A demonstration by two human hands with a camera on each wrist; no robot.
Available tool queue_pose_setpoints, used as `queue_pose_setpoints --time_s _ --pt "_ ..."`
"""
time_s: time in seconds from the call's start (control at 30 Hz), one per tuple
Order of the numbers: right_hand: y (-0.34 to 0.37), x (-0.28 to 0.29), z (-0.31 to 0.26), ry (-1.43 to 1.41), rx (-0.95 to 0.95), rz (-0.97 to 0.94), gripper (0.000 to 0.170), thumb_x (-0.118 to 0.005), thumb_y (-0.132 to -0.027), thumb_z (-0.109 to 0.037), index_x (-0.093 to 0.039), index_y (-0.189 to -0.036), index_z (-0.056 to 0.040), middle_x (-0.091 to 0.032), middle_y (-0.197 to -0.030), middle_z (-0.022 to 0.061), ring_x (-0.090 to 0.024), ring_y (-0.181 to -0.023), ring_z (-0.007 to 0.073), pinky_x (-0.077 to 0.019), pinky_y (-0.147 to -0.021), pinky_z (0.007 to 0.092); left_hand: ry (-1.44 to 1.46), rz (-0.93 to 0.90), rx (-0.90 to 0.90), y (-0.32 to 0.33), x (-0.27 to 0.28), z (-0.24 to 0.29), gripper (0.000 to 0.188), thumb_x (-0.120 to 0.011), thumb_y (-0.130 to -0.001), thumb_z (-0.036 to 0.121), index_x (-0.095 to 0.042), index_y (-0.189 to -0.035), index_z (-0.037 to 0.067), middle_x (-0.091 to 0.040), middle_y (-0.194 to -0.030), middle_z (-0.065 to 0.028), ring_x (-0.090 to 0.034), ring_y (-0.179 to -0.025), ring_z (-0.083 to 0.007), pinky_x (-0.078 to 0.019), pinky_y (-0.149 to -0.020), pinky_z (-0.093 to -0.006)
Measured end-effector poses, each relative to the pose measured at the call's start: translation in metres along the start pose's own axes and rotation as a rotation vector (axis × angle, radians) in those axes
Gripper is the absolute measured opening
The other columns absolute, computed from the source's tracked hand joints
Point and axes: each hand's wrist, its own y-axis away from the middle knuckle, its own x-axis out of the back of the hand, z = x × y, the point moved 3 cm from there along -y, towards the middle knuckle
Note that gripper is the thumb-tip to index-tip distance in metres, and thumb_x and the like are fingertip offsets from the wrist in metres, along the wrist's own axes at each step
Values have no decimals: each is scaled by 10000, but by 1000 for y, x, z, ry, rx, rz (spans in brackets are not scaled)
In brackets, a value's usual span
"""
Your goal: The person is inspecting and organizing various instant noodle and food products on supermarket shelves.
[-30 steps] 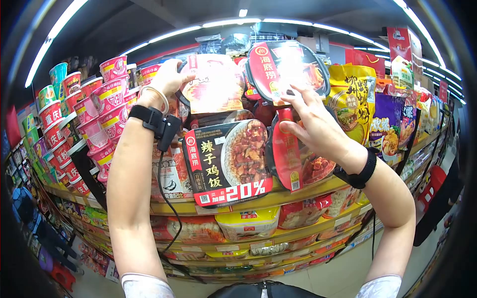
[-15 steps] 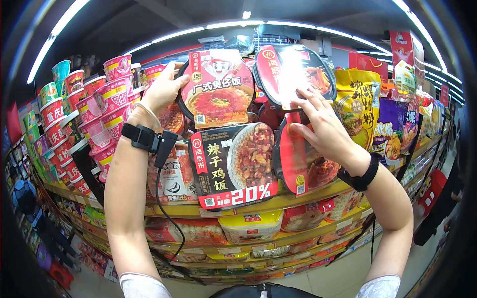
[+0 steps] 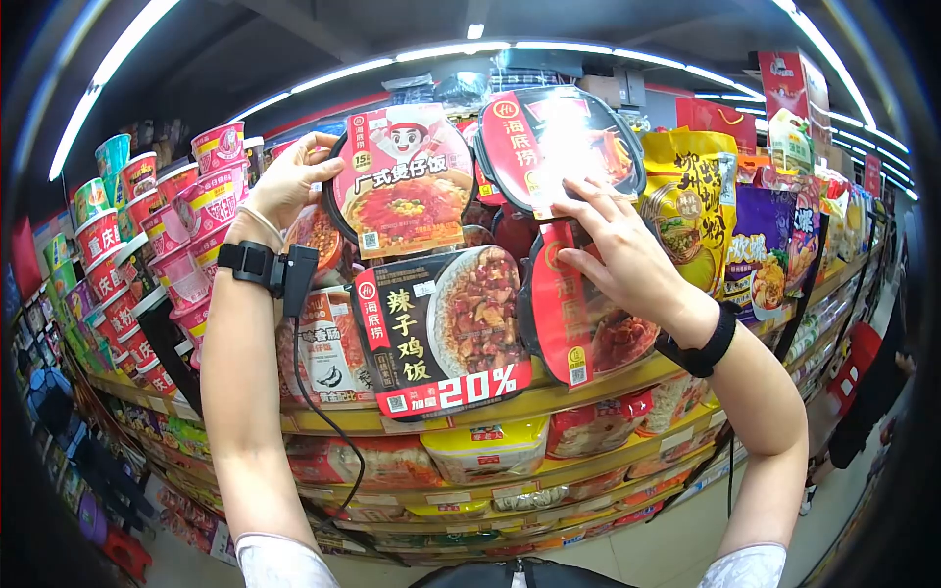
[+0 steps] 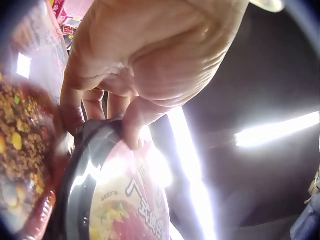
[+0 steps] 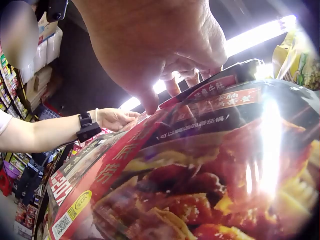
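In the head view my left hand pinches the left rim of a self-heating claypot rice box, which stands tilted with its lid facing me. The left wrist view has the thumb on its lid and the other fingers behind its black rim. My right hand grips the upper edge of a lower self-heating hot pot box, thumb in front and fingers past the rim, as the right wrist view also has it. Those fingertips overlap an upper hot pot box with glare on its lid.
Below the claypot rice stands a black spicy chicken rice box on the yellow-edged shelf. Stacked noodle cups rise at left. A yellow noodle bag and a purple bag stand at right. Several packaged foods fill lower shelves.
The claypot rice box's lid, washed out by glare a second ago, is now readable as it tilts differently in my left hand. The right hand stays at the hot pot boxes.
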Motion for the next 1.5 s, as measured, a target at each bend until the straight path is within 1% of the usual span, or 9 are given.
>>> queue_pose_setpoints --time_s 0.37,0.53,0.87,1.0,1.07,1.13,1.23,1.4,1.5 --pt "3 1 9 102 14 114 357 -608 -832 -145 -571 -1161 -12 -498 -1273 214 -434 -1218 356 -337 -1034 408 7 52 48 3 5 -1 274 -647 -868 176 -518 -1102 116 -572 -1157 1 -534 -1028 -98 -471 -763 -312" --pt "-1 -2 21 143 22 137 301 -563 -820 -92 -605 -1116 -57 -521 -1247 207 -471 -1177 342 -369 -996 411 7 50 50 6 6 -1 260 -649 -869 178 -527 -1094 129 -580 -1146 12 -536 -1019 -88 -467 -753 -298" --pt "-7 -2 31 279 83 153 285 -505 -821 -104 -626 -1078 -130 -545 -1220 145 -498 -1115 317 -389 -949 415 49 75 27 12 -3 4 244 -642 -872 165 -538 -1091 134 -596 -1097 20 -556 -983 -74 -479 -765 -273" --pt "-6 1 26 317 116 144 301 -517 -835 -120 -602 -1123 -143 -545 -1221 143 -495 -1127 326 -389 -951 415 -33 72 16 13 -12 8 307 -596 -909 197 -506 -1187 101 -566 -1132 -14 -556 -1018 -84 -488 -826 -260" --pt "-5 -1 25 316 91 143 283 -550 -842 -128 -599 -1120 -148 -556 -1210 132 -505 -1111 322 -398 -937 416 -72 31 -43 10 -15 6 361 -581 -914 181 -467 -1232 53 -570 -1127 -65 -542 -1036 -111 -445 -882 -282" --pt "-5 1 21 307 91 134 297 -582 -837 -125 -588 -1133 -152 -561 -1205 114 -511 -1100 309 -408 -915 415 -267 70 -50 19 -20 13 430 -594 -900 177 -430 -1274 40 -561 -1142 -89 -537 -1044 -126 -442 -872 -281" --pt "-4 3 19 291 103 136 292 -573 -845 -118 -585 -1135 -148 -551 -1218 121 -499 -1121 307 -400 -921 416 -290 114 -171 28 -20 9 528 -599 -891 183 -371 -1352 62 -548 -1182 -103 -542 -1039 -144 -430 -859 -275" --pt "-3 3 19 300 73 87 304 -553 -858 -104 -573 -1161 -133 -519 -1264 131 -475 -1163 308 -382 -942 421 -355 209 -128 49 -18 15 514 -591 -899 211 -389 -1361 113 -537 -1232 -101 -532 -1070 -155 -421 -891 -312" --pt "-1 1 19 313 75 83 331 -550 -860 -108 -563 -1189 -136 -507 -1282 132 -469 -1173 308 -378 -951 420 -390 248 -234 56 -8 14 450 -587 -901 203 -448 -1319 111 -534 -1248 -114 -515 -1115 -170 -419 -908 -301"
